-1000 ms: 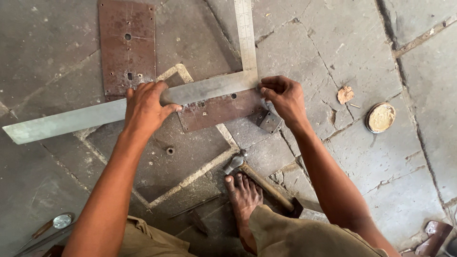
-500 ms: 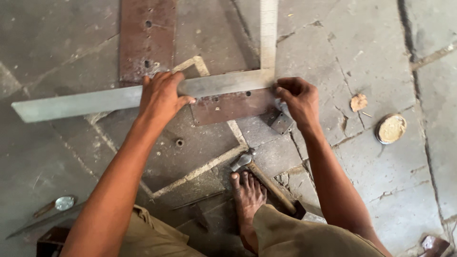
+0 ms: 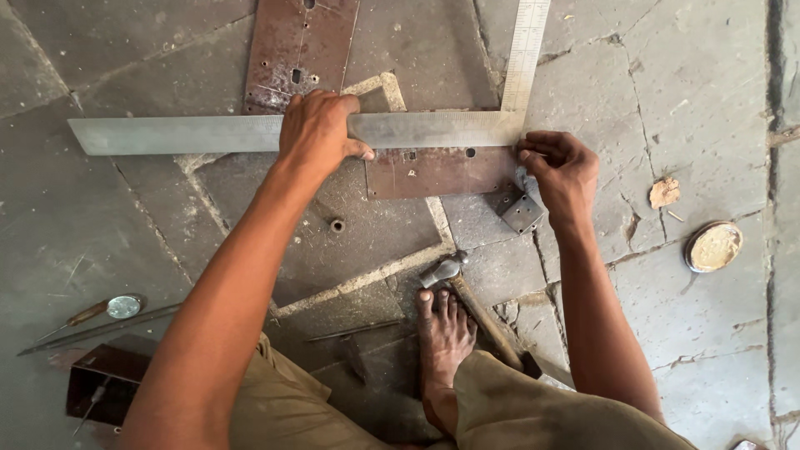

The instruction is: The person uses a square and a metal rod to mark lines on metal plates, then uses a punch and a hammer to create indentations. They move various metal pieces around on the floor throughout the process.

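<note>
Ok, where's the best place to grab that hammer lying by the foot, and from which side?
Take the wooden-handled steel hammer by its handle, mid-length, from the right, away from the bare foot. The handle lies flat, running diagonally from the head towards the trouser leg, its right edge clear. Both hands are busy on the steel square.

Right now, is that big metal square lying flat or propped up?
Flat: the steel square lies across the rusty plate on the floor, pressed down by the left hand.

Both arms reach up from the lower frame. The left hand (image 3: 321,125), upper centre, lies palm down with fingers spread flat and thumb out. The right hand (image 3: 560,171), right of centre, is curled, fingertips pinched together.
</note>
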